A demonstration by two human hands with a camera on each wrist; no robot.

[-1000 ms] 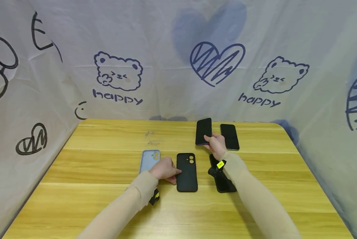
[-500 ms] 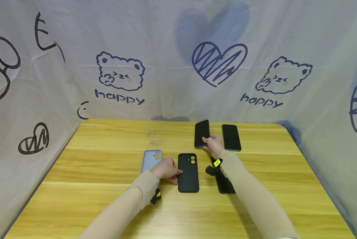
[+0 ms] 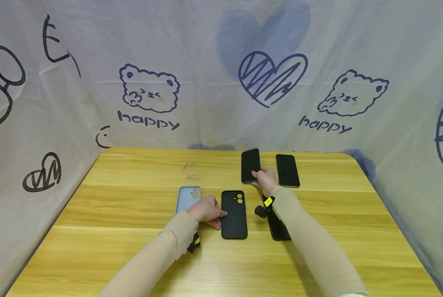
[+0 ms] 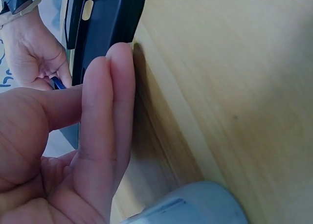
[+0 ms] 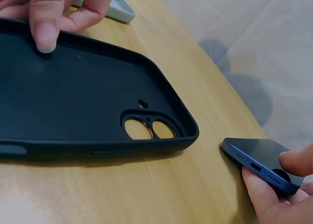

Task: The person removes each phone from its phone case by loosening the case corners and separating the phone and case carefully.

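With thumb inside the rim and fingers outside, my left hand [image 3: 207, 209] pinches the left edge of a black phone case [image 3: 234, 220]. The case lies open side up in the head view, its camera cutouts at the far end. My right hand [image 3: 266, 180] grips the lower right corner of a dark-screened phone [image 3: 249, 164]. Its blue edge with a charging port shows in the right wrist view, where the phone [image 5: 257, 160] sits beyond the case's camera end. The right hand's thumb rests on the screen and its fingers are underneath.
A light blue phone case [image 3: 186, 199] lies left of the black one, partly behind the left hand. Another dark phone [image 3: 288, 170] lies at the back right. A black rectangular item [image 3: 277, 229] is partly hidden under the right wrist. Printed cloth [image 3: 214, 103] hangs behind the table [image 3: 132, 243].
The right hand has moved slightly left with the phone, which has turned a little and now sits slightly lower in the head view. The left hand stays at the black case.
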